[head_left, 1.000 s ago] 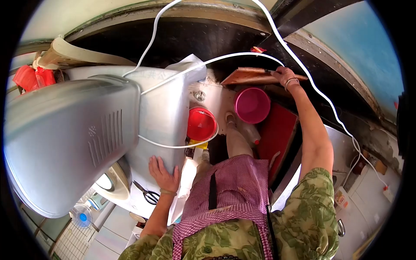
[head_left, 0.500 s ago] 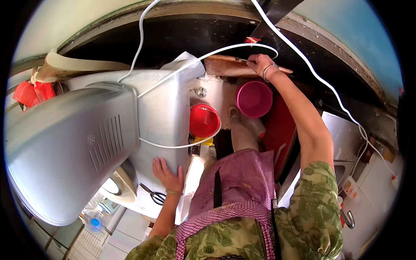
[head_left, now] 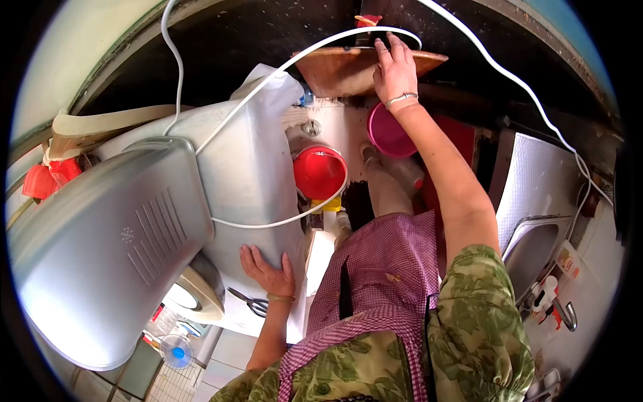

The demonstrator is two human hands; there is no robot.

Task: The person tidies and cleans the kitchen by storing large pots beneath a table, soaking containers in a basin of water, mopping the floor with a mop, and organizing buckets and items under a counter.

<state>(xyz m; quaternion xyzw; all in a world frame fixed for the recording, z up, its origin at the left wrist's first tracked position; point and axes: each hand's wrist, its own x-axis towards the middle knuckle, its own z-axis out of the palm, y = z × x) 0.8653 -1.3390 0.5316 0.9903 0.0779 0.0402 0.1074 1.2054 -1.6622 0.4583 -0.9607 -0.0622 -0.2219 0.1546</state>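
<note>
My right hand [head_left: 396, 72] is at the upper edge of a brown wooden board [head_left: 331, 72], near the dark wall. Its fingers reach over that edge, and the board's lower part shows to the left of the hand. My left hand [head_left: 269, 273] lies flat, fingers spread, on a pale grey covered surface [head_left: 251, 191]. Black-handled scissors [head_left: 251, 303] lie close beside my left wrist. A white cable [head_left: 295, 69] loops in front of the board. Beneath my right forearm, a magenta bucket [head_left: 388, 134] is partly hidden.
A red bucket [head_left: 318, 173] stands on the floor near my feet. The large silver-grey housing [head_left: 107, 241] with slots fills the left side. At right are a metal sink [head_left: 536, 244] and a tap [head_left: 568, 315]. Another white cable [head_left: 512, 77] hangs across the upper right.
The view has shifted. My right hand has moved left along the board, whose face shows more broadly now. My left hand stays on the grey surface.
</note>
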